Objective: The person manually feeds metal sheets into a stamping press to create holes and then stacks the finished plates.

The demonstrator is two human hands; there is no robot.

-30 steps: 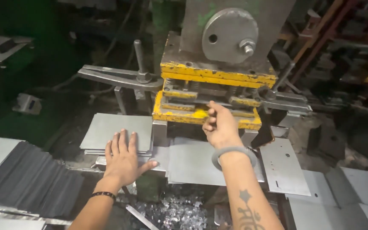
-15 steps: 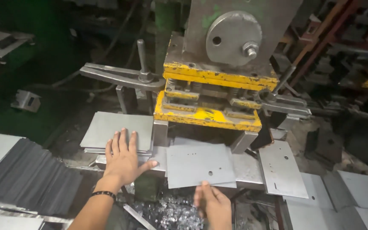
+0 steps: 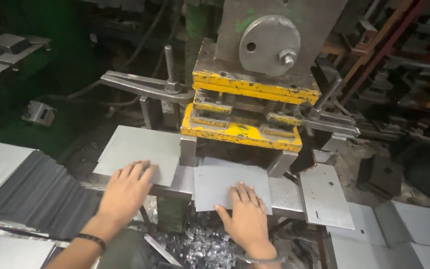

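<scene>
a tall grey steel press with chipped yellow die plates (image 3: 247,130) fills the middle of the view. at far left, a fanned stack of dark thin metal sheets (image 3: 36,194) slopes down. a flat grey blank sheet (image 3: 138,152) rests left of the die; the left hand (image 3: 125,192) lies on its near edge, fingers spread flat, gripping nothing. a smaller square grey sheet (image 3: 225,184) sits under the die mouth; the right hand (image 3: 247,219) presses flat on its near edge, open-palmed. right of it lies a punched grey plate (image 3: 324,197). shiny metal scrap bits (image 3: 200,246) litter the floor below.
</scene>
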